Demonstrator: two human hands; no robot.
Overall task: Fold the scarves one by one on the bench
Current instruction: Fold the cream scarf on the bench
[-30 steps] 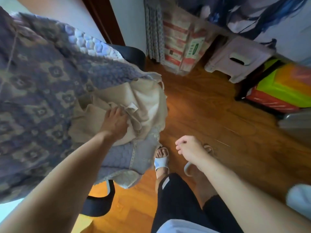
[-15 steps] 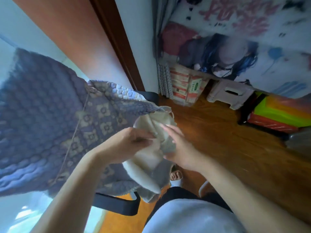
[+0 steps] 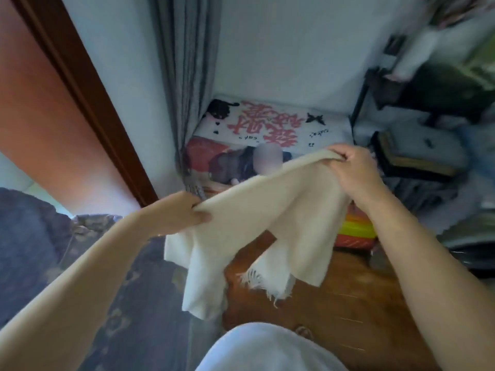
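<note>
A cream scarf [image 3: 257,210] with a fringed end hangs in the air in front of me, stretched between both hands. My left hand [image 3: 179,212] pinches its upper edge at the left. My right hand [image 3: 353,172] grips the upper edge higher up at the right. The scarf's loose ends droop over the wooden floor and over the near edge of the bench. The bench [image 3: 112,277] lies at the lower left under a blue-grey patterned cover.
A wooden floor [image 3: 334,317] spreads below the scarf. A printed poster board [image 3: 267,129] leans on the far wall beside a grey curtain [image 3: 184,76]. Bright orange and yellow boxes [image 3: 353,231] and a dark shelf [image 3: 417,156] stand at the right. A brown door frame [image 3: 88,103] rises at the left.
Both hands took hold of the cream scarf on the bench, lifted it off and spread it apart in the air. My view has tilted upward toward the wall.
</note>
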